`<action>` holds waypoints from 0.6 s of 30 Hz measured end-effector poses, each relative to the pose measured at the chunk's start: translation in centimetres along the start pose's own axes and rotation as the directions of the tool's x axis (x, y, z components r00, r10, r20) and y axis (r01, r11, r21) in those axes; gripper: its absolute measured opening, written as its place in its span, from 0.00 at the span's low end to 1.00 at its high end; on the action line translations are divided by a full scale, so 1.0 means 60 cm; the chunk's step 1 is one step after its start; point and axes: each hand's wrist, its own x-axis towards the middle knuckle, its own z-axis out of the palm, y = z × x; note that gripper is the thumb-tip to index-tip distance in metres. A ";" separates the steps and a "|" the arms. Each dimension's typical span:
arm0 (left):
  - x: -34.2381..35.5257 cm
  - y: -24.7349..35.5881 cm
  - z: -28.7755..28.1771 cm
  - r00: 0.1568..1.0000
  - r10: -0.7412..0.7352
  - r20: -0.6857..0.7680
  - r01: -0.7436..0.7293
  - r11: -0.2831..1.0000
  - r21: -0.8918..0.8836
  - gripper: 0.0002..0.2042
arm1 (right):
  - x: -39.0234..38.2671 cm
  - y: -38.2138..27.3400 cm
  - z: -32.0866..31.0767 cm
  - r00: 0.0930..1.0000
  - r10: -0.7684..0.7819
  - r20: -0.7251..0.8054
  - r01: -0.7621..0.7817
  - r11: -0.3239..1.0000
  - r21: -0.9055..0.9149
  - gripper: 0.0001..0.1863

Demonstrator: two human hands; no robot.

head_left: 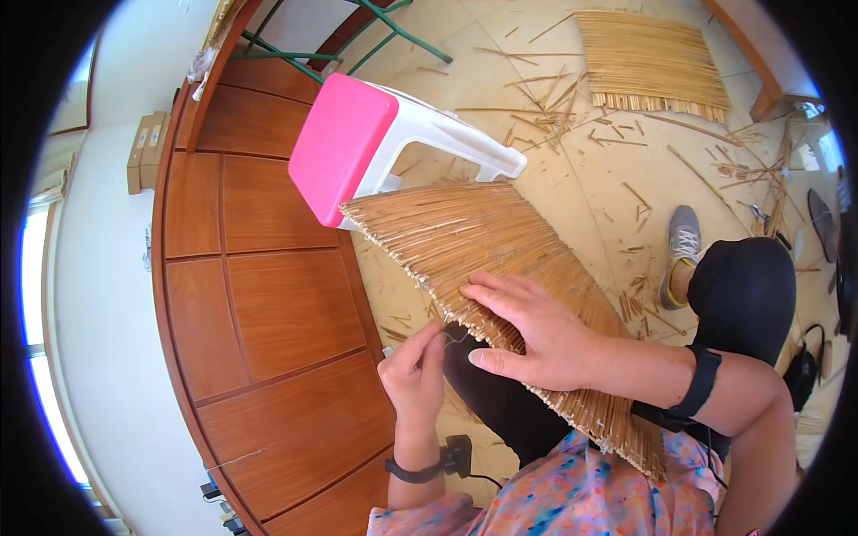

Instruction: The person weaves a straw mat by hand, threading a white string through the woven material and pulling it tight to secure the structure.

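Note:
A mat of straw-coloured stalks (487,228) slants across my lap. Its far end reaches the pink-topped white stool (349,134), and its near end lies against my patterned top. My right hand (545,335) rests on the mat near its left edge, fingers stretched out and thumb spread apart. Beside that same edge, my left hand (414,371) is closed in a pinch. A thin pale thread (458,338) runs from the pinched fingertips along the mat's edge. Whether a needle is also held there is too small to tell.
Wooden panelling (286,304) stands close on the left. Loose stalk pieces (559,103) litter the tiled floor, and a second stalk mat (652,62) lies at the far right. Green metal legs (389,36) stand behind the stool. A grey shoe (685,237) is on my right foot.

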 end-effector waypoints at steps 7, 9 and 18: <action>-0.003 -0.011 0.001 0.998 0.047 -0.033 -0.048 0.999 -0.017 0.08 | 0.002 -0.005 -0.004 0.997 0.039 0.059 -0.041 0.999 0.035 0.39; 0.001 -0.009 0.002 0.997 0.074 -0.032 -0.074 0.997 -0.013 0.08 | 0.002 -0.003 -0.005 0.997 0.043 0.064 -0.046 0.998 0.038 0.40; 0.007 -0.001 0.006 0.995 0.087 -0.044 -0.087 0.996 0.003 0.08 | 0.002 -0.005 -0.009 0.998 0.036 0.042 -0.037 0.999 0.016 0.39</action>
